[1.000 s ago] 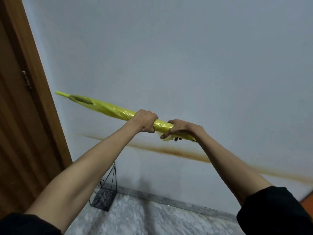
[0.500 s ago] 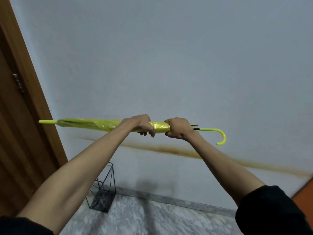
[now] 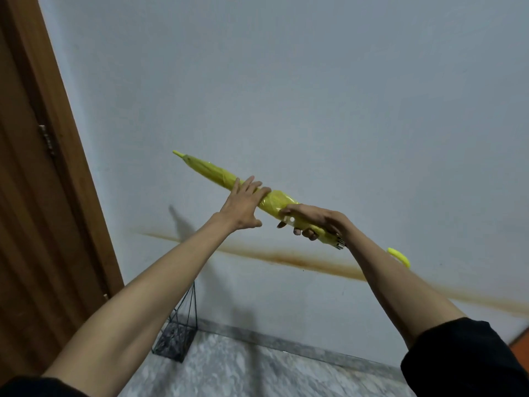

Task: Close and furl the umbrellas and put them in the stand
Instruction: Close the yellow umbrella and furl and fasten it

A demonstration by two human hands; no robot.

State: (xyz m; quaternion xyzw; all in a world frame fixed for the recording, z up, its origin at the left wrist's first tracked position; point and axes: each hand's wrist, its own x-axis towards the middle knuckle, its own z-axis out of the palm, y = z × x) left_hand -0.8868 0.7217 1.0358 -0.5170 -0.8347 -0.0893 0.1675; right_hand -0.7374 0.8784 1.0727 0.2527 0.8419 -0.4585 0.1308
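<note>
I have the furled umbrella point(image 3: 217, 176) above the stand point(image 3: 179, 330), right hand point(image 3: 312, 222) gripping, left hand point(image 3: 243, 203) flat, not yet stowed.

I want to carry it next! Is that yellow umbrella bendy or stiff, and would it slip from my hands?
Probably stiff: the yellow umbrella juts out straight with only the right hand gripping it. Likely light too, for the same reason. Its glossy furled fabric looks somewhat slippery, so hold the hooked handle.
</note>
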